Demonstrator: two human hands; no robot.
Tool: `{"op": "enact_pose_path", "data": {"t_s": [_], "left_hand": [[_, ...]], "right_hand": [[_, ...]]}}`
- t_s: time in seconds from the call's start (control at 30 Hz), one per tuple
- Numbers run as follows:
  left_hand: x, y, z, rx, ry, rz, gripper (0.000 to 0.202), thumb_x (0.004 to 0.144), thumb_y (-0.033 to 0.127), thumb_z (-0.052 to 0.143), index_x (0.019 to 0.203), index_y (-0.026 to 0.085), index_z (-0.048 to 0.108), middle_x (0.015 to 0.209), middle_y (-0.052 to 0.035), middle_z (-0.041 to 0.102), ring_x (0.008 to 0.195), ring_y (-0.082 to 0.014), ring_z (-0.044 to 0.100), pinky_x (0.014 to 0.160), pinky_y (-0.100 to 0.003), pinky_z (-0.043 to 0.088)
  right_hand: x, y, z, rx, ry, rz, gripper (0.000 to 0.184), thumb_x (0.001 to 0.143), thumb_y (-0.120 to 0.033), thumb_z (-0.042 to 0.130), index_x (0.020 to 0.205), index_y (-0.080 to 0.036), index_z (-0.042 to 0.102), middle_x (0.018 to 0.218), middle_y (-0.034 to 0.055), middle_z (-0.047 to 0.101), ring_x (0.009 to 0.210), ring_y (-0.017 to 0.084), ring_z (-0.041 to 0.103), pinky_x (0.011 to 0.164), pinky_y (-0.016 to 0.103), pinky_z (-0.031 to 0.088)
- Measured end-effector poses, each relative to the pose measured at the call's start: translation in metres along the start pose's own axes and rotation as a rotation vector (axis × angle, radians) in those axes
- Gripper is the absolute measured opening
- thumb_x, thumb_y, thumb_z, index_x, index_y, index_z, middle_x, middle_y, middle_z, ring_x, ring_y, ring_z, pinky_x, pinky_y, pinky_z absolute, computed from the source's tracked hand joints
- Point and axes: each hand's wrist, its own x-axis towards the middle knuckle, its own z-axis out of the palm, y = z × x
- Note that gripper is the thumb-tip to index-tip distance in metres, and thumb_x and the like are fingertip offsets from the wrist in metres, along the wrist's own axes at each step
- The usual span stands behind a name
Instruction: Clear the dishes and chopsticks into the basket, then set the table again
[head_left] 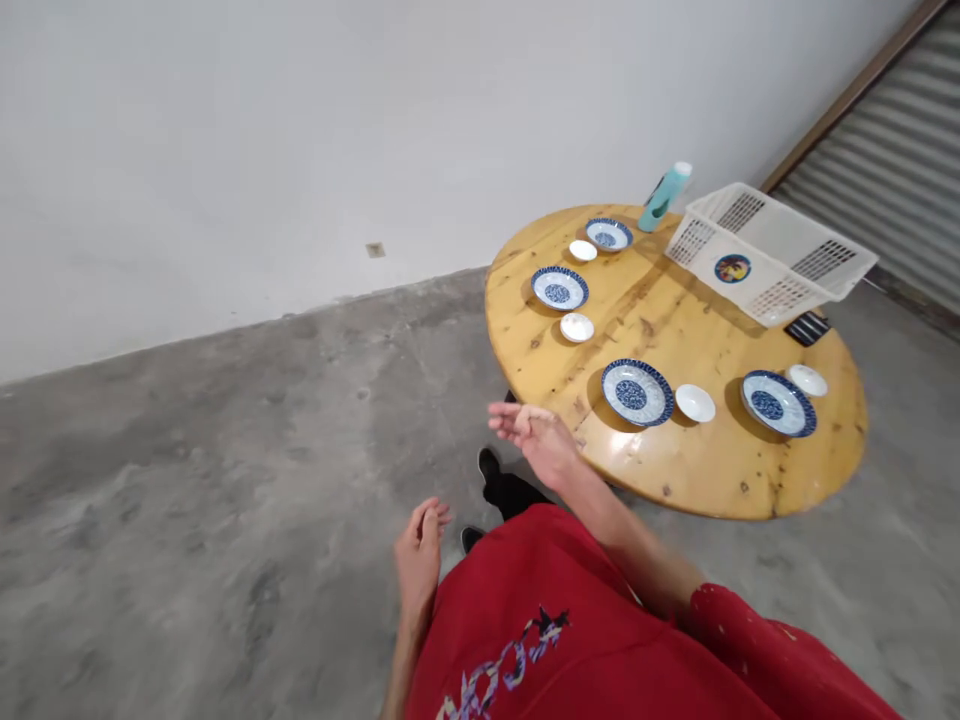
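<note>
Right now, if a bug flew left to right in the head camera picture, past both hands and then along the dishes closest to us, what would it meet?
Left hand → right hand → blue-rimmed plate → white bowl → second blue-rimmed plate → last white bowl.

We see even, moderate room light. Small glare on counter (675,470), below nearest plate (637,392); soft shadows at left of dishes (559,289). Right forearm (637,535) slightly blurred.
</note>
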Motion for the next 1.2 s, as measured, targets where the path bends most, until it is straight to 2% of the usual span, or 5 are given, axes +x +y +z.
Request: {"op": "enact_pose_path", "data": {"t_s": [0.43, 0.6, 0.73, 1.0, 1.2], "left_hand": [[0.151, 0.079, -0.018, 0.213, 0.094, 0.032, 0.047, 0.086, 0.053, 0.052, 0.106, 0.015, 0.07, 0.091, -0.0111, 0.074, 0.088, -0.0219, 0.07, 0.079, -0.033, 0.055], [0.204, 0.114, -0.006, 0.285, 0.062, -0.028, 0.049, 0.086, 0.058, 0.05, 0.104, 0.017, 0.071, 0.091, -0.0103, 0.075, 0.089, -0.0226, 0.07, 0.083, -0.034, 0.055], [0.241, 0.133, 0.002, 0.33, 0.009, -0.071, 0.048, 0.083, 0.06, 0.054, 0.103, 0.019, 0.07, 0.097, -0.011, 0.075, 0.093, -0.0246, 0.071, 0.08, -0.034, 0.056], [0.341, 0.144, -0.003, 0.319, -0.123, -0.18, 0.072, 0.069, 0.075, 0.058, 0.106, 0.015, 0.065, 0.101, -0.0139, 0.074, 0.091, -0.0263, 0.072, 0.08, -0.036, 0.057], [0.449, 0.188, 0.01, 0.355, -0.377, -0.049, 0.071, 0.067, 0.076, 0.059, 0.103, 0.015, 0.065, 0.099, -0.0143, 0.074, 0.091, -0.027, 0.071, 0.083, -0.04, 0.056]], "right_hand": [[0.214, -0.027, 0.047, 0.259, -0.105, 0.097, 0.029, 0.07, -0.02, 0.061, 0.054, -0.019, 0.037, 0.101, 0.0031, 0.072, 0.093, 0.018, 0.066, 0.085, 0.031, 0.046], [0.283, -0.032, 0.054, 0.342, -0.138, 0.12, 0.026, 0.067, -0.02, 0.062, 0.055, -0.02, 0.039, 0.058, -0.0023, 0.055, 0.087, 0.019, 0.067, 0.085, 0.03, 0.044], [0.316, -0.024, 0.056, 0.27, -0.113, 0.149, 0.021, 0.065, -0.02, 0.058, 0.054, -0.021, 0.041, 0.045, -0.0075, 0.031, 0.067, 0.016, 0.062, 0.08, 0.031, 0.043], [0.344, 0.017, 0.081, 0.073, 0.033, 0.277, 0.011, 0.058, -0.018, 0.048, 0.047, -0.02, 0.049, 0.041, -0.0045, 0.036, 0.056, 0.016, 0.057, 0.067, 0.028, 0.039], [0.38, 0.025, 0.1, 0.048, 0.291, 0.132, 0.015, 0.062, -0.02, 0.048, 0.047, -0.02, 0.049, 0.041, -0.0048, 0.036, 0.061, 0.017, 0.061, 0.066, 0.026, 0.035]]}}
